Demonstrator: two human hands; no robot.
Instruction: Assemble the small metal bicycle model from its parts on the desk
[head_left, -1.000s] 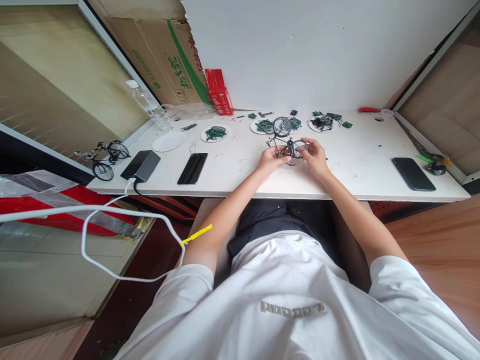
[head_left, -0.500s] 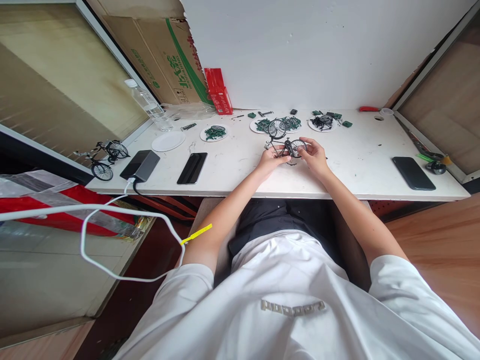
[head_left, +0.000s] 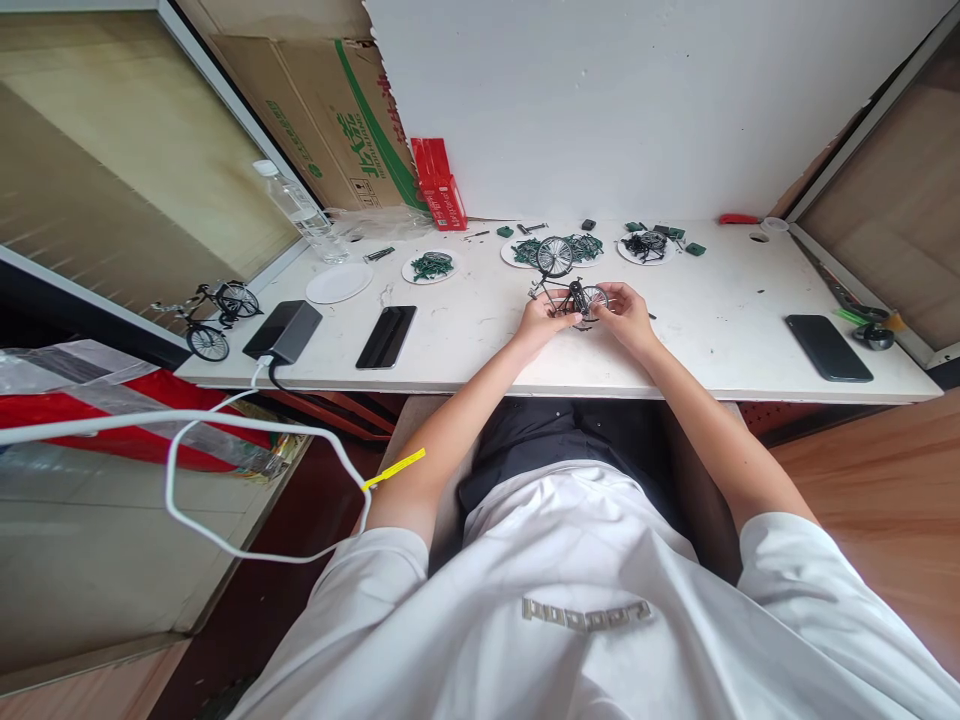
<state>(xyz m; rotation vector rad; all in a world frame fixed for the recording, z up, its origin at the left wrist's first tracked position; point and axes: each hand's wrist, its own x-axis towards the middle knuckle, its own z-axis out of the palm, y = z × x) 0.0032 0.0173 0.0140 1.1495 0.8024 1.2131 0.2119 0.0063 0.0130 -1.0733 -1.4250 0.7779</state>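
A small black model bicycle (head_left: 559, 291) is held between both hands just above the front half of the white table. My left hand (head_left: 541, 322) is closed on its frame, thumb and fingers pinching near the middle. On the other side, my right hand (head_left: 624, 312) grips around the rear wheel, its thumb and fingertips at the rim. The front wheel (head_left: 555, 257) sticks up away from me, in front of a plate of green parts (head_left: 587, 247). My fingers hide parts of the frame and the wheel.
Another model bicycle (head_left: 214, 315) stands at the left end beside a dark power adapter (head_left: 285, 332). Phones lie at left (head_left: 386, 337) and right (head_left: 829, 347). Plates of green parts (head_left: 431, 265) and black parts (head_left: 646, 246) sit behind. A water bottle (head_left: 304, 215) stands back left.
My right hand's fingers have shifted slightly down and drawn in around the rear wheel. My left hand keeps its hold, and the bicycle stays almost in the same place.
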